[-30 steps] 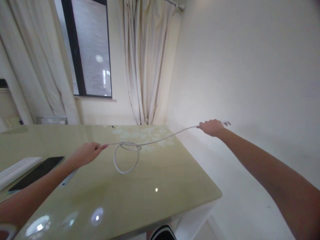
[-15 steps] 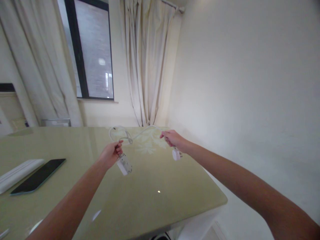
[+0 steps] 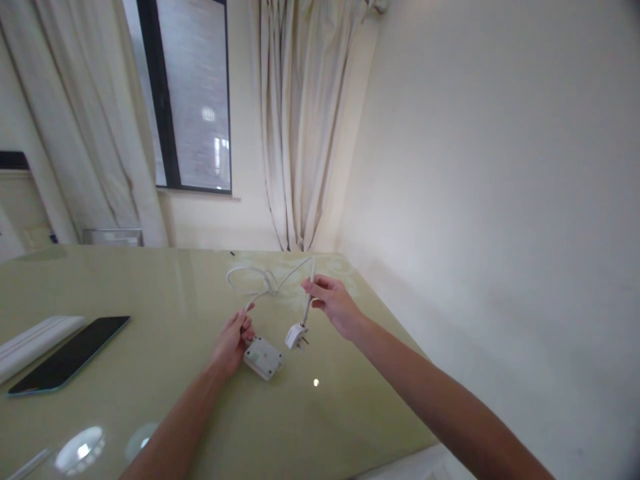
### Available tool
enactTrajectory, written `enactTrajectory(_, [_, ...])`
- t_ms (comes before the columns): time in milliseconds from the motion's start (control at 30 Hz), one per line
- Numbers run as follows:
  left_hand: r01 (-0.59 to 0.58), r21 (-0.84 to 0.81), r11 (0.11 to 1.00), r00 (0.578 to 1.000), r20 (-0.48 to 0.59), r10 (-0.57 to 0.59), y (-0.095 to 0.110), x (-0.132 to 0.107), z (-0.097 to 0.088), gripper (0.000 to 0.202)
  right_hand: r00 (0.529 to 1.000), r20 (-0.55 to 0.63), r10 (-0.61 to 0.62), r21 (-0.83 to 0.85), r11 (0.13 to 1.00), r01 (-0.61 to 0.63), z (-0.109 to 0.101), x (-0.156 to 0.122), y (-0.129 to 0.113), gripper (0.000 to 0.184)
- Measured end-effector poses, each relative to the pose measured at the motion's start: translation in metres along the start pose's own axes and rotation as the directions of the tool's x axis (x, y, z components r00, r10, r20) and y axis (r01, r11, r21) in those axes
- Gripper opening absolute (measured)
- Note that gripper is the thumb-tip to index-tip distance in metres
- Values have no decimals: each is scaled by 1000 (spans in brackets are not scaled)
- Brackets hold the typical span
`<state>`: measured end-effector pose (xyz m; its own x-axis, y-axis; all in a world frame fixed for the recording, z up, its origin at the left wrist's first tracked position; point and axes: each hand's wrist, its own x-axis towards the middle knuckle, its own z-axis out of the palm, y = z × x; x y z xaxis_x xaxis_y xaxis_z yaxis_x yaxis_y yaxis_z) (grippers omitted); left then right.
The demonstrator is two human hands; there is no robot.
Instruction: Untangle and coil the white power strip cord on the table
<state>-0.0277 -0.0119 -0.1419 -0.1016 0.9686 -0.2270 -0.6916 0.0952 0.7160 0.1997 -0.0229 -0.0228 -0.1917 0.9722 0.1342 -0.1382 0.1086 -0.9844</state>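
My left hand (image 3: 233, 340) is closed on the white cable just behind a white socket block (image 3: 263, 358), which rests on the glossy yellow-green table (image 3: 150, 373). My right hand (image 3: 333, 303) pinches the same white cable (image 3: 265, 280) a little above its white plug (image 3: 296, 336), which hangs just over the table. Between the two hands the cable loops away across the table top.
A dark phone or tablet (image 3: 67, 355) and a white flat box (image 3: 35, 337) lie at the table's left. Cream curtains (image 3: 300, 127) and a dark-framed window (image 3: 190, 100) stand behind. A bare white wall (image 3: 500, 200) runs along the right, past the table's right edge.
Both hands have come in and down from a wide stretch. The socket block now rests on the table, and the plug hangs close beside it instead of far out to the right.
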Motion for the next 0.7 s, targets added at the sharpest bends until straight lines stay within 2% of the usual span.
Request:
enactTrajectory(100, [34,16,999,999,28,-34,-2,2,-2,24,997,-75,-17,92,995,24,32,20,21,44])
enactTrajectory(167, [46,30,998,998,35,-47,-1,2,-4,31,996,-85,7,57,998,-2,55,35,34,41])
enactTrajectory(233, [40,43,998,999,32,-42,0,1,-7,32,999,-25,21,-38,999,-22,74,49,45,33])
enactTrajectory(333, [28,72,997,999,38,-31,-1,1,-11,31,997,76,-29,-207,977,44,87,63,51,14])
enactTrajectory(400, [20,103,995,997,66,-27,-2,4,-13,43,990,109,-88,-368,922,123,86,64,49,18])
enactTrajectory(467, [-4,115,993,997,82,-6,-5,7,-13,52,976,180,-120,-591,780,205,80,58,43,25])
enactTrajectory(567, [-32,100,994,998,63,26,-9,10,-12,48,918,394,-43,-840,389,378,73,43,33,23])
enactTrajectory(633, [-32,88,996,997,73,26,-10,7,-11,45,852,521,42,-846,156,510,72,32,29,22])
enactTrajectory(700, [-23,52,998,992,128,16,-7,1,-11,49,808,581,98,-814,40,580,73,25,28,24])
